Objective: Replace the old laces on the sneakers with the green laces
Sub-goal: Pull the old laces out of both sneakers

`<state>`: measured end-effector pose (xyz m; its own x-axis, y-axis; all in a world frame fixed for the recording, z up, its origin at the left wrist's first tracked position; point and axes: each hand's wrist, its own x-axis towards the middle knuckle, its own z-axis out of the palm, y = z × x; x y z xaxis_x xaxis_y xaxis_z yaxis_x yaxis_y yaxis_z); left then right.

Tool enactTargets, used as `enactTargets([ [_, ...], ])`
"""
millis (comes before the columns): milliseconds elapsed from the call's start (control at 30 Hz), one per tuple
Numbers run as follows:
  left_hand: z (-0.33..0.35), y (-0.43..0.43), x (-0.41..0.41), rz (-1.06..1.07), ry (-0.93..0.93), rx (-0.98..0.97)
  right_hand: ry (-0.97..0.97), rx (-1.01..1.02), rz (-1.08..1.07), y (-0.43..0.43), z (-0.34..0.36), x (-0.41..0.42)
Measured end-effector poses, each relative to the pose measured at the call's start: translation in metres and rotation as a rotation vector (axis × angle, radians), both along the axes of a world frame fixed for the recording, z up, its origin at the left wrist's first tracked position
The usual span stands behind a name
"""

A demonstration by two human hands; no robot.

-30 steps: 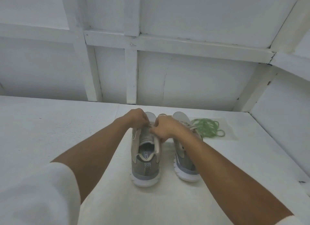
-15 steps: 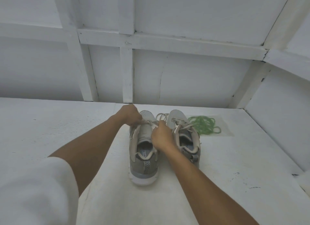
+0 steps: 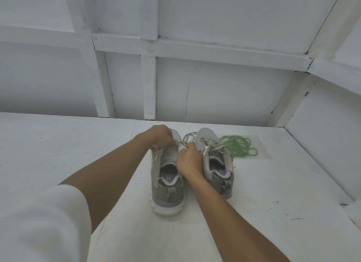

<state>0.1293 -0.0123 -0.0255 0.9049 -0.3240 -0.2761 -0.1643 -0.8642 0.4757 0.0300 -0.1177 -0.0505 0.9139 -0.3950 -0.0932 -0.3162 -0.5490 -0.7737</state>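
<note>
Now the sneakers (image 3: 168,185) point toes away from me; my left hand (image 3: 160,135) and right hand (image 3: 188,161) pinch the old laces (image 3: 181,143).

Bare white booth w/ batten-framed walls (image 3: 224,93)

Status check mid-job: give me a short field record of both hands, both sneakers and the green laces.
left hand: pinches the old lace near the toe end of the left sneaker
right hand: grip on the same lace, above the tongue
left sneaker: upright, heel toward camera
right sneaker: upright alongside, own lace threaded, untied
green laces: loose pile on the table, right of the right sneaker, untouched
</note>
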Motion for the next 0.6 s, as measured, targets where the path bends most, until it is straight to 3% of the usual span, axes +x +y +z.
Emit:
enactTargets([
  [267,0.0,0.026,0.006,0.061,0.047,-0.173,-0.033,0.013,-0.011,0.001,0.0,-0.002],
  [467,0.003,0.002,-0.006,-0.046,0.005,0.063,-0.04,0.016,-0.019,0.002,0.0,-0.003],
  [600,0.002,0.01,0.002,0.105,-0.006,-0.038,-0.048,0.033,-0.023,0.001,0.0,-0.004],
])
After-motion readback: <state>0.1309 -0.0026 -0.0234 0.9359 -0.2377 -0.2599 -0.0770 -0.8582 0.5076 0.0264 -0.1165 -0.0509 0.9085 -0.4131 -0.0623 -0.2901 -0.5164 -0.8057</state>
